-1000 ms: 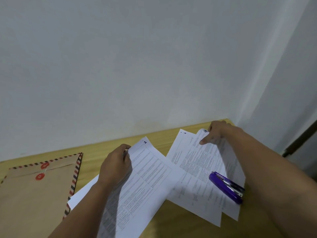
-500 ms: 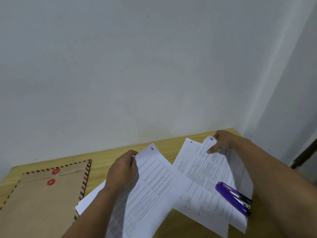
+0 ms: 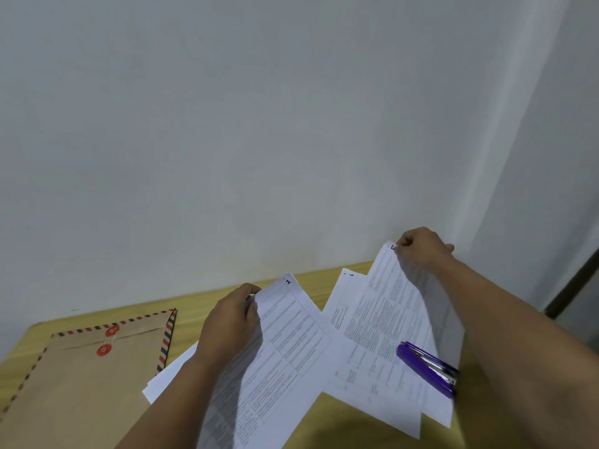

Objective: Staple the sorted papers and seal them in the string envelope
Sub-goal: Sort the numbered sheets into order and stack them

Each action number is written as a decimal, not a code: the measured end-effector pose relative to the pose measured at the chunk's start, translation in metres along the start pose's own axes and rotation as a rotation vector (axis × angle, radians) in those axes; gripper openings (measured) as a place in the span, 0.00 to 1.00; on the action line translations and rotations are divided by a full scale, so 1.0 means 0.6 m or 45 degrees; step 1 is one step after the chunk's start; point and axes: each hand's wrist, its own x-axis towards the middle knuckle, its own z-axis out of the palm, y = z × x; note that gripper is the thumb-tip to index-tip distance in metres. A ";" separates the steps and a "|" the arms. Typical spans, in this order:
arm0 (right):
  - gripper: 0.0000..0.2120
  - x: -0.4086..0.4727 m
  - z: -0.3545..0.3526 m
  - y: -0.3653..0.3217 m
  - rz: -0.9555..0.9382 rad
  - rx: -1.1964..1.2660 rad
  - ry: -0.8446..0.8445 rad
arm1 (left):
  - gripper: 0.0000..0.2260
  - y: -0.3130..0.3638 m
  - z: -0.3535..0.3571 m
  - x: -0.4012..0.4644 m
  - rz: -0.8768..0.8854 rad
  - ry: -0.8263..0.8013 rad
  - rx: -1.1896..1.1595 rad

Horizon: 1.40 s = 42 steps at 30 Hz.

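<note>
Printed sheets lie spread over the wooden table (image 3: 327, 277). My left hand (image 3: 230, 325) grips the upper left edge of the sheet marked 1 (image 3: 285, 348), which lies over another white sheet. My right hand (image 3: 421, 247) pinches the top corner of a printed sheet (image 3: 389, 312) and holds that corner lifted off the table. Below it lies another sheet (image 3: 343, 286). A purple stapler (image 3: 426, 367) rests on the lower part of the right sheets. The brown string envelope (image 3: 74, 384) with red discs and a striped border lies flat at the left.
A white wall rises right behind the table's far edge. The wall corner and a dark door frame (image 3: 573, 286) stand at the right. The table's rounded left corner shows beside the envelope.
My right hand has closed on the top corner of the right sheet and raised it off the table. My left hand has kept its hold on sheet 1. The camera has tilted.
</note>
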 end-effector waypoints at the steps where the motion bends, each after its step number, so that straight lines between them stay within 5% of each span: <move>1: 0.10 -0.007 -0.019 -0.012 -0.035 0.033 0.014 | 0.10 0.008 -0.010 -0.004 0.022 0.012 0.003; 25: 0.05 -0.199 -0.275 -0.239 -0.707 0.504 0.346 | 0.07 0.158 -0.198 -0.087 0.229 0.288 -0.002; 36: 0.04 -0.290 -0.193 -0.336 -0.789 0.848 -0.380 | 0.09 0.192 -0.223 -0.097 0.178 0.394 -0.243; 42: 0.05 -0.317 -0.151 -0.350 -0.764 0.947 -0.556 | 0.06 0.189 -0.228 -0.090 0.166 0.454 -0.155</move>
